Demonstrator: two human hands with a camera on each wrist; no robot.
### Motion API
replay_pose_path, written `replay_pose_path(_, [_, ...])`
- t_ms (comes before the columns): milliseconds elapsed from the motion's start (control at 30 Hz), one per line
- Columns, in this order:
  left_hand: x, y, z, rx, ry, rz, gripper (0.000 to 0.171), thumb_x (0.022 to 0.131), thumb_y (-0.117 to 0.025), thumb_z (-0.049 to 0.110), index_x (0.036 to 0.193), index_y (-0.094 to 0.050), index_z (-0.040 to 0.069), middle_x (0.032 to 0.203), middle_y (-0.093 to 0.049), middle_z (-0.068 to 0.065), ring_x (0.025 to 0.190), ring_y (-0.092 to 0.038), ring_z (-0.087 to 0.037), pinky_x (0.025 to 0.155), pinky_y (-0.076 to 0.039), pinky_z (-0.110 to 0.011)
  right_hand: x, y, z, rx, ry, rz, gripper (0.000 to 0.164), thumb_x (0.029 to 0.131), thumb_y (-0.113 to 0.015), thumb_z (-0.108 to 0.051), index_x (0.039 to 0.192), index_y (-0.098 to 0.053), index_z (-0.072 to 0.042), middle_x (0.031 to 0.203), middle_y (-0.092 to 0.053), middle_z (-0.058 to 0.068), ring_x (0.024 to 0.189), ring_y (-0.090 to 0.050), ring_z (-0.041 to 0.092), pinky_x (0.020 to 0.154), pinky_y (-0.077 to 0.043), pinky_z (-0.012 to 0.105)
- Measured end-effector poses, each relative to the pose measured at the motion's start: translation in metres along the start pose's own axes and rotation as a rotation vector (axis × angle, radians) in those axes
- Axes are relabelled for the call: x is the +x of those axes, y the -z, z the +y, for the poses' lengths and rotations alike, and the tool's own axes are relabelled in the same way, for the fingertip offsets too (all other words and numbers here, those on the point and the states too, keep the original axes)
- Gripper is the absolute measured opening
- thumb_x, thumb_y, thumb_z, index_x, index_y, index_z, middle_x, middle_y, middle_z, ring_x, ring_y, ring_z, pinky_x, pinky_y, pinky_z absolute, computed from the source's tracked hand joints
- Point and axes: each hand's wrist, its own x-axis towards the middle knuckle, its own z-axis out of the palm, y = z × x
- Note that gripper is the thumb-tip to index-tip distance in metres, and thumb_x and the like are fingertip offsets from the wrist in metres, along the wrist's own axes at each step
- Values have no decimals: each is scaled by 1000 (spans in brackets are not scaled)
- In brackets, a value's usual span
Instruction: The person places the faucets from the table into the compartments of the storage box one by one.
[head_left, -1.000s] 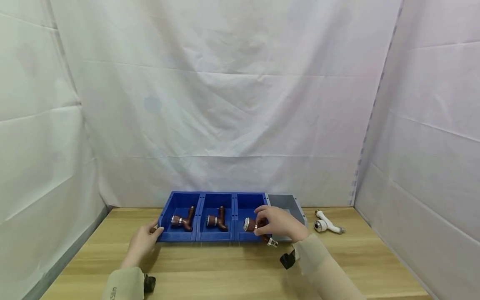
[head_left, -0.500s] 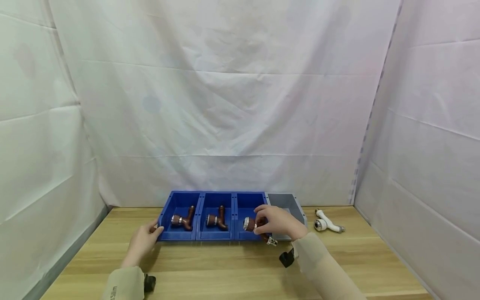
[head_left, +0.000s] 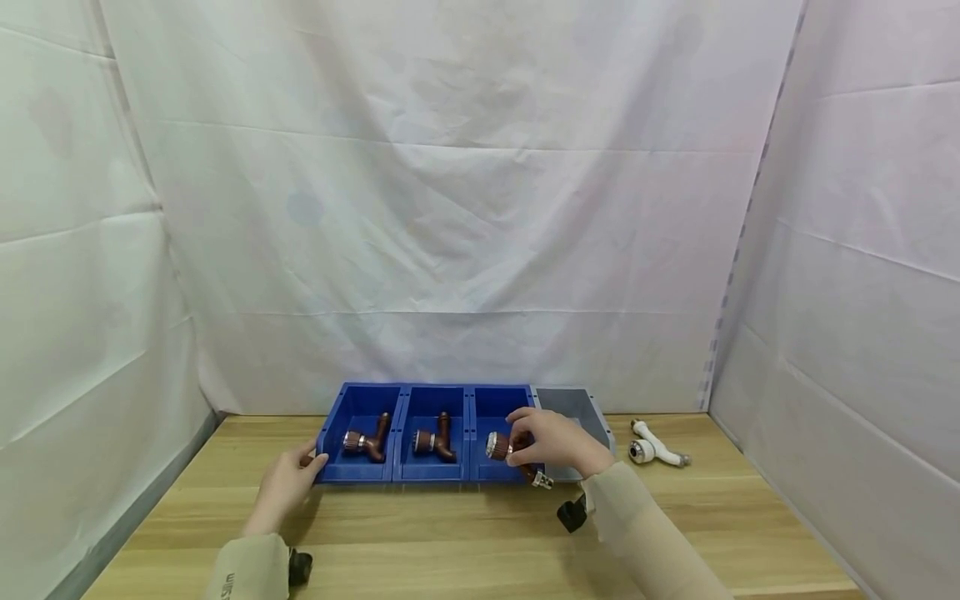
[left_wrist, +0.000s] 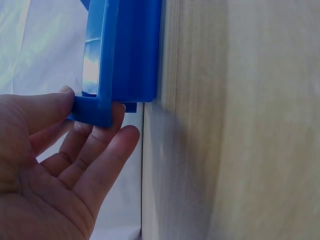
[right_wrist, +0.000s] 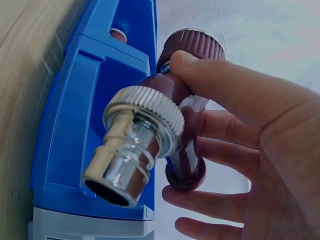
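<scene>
Blue left bin (head_left: 360, 402): one brown tap (head_left: 373, 447) inside, apparently done.
Blue middle bin (head_left: 423, 402): second brown tap (head_left: 443, 437) inside, likewise.
Right hand (head_left: 555, 440): fingers hold a third brown tap (right_wrist: 189, 160) over the third blue bin (head_left: 501, 402), not yet laid down.
Left hand (head_left: 287, 483): fingers pinch the blue left bin's rim.
White tap (head_left: 662, 452): on the desk (head_left: 420, 550) near the grey bin (head_left: 566, 402), seemingly left to do.

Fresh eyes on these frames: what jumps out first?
Probably the maroon faucet in the person's right grip, at the third blue bin from the left, its silver nozzle large in the right wrist view. Then the lone white faucet, on the wood table right of the gray bin.
</scene>
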Motion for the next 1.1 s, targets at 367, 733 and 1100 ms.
replay_pose_path(367, [1, 1, 0, -16, 5, 0, 49, 98, -57, 15, 138, -45, -10, 100, -65, -24, 82, -60, -29, 70, -47, -45, 6, 1, 2, 7, 21, 1, 11, 86, -74, -35, 86, -70, -24, 137, -54, 9, 107, -61, 23, 80, -50, 38])
replay_pose_path(733, [1, -1, -3, -1, -14, 12, 49, 97, -58, 15, 136, -47, -11, 99, -67, -24, 82, -62, -29, 72, -48, -48, 8, 1, 1, 17, -2, 6, 11, 85, -75, -32, 85, -71, -22, 137, -53, 11, 105, -61, 25, 81, -50, 40])
replay_pose_path(1100, [-1, 0, -1, -11, 5, 3, 49, 98, -58, 17, 137, -46, -10, 101, -66, -24, 83, -62, -29, 72, -48, -48, 11, 0, 6, 26, -20, 3, 10, 85, -75, -31, 86, -71, -22, 140, -51, 12, 108, -60, 26, 84, -50, 41])
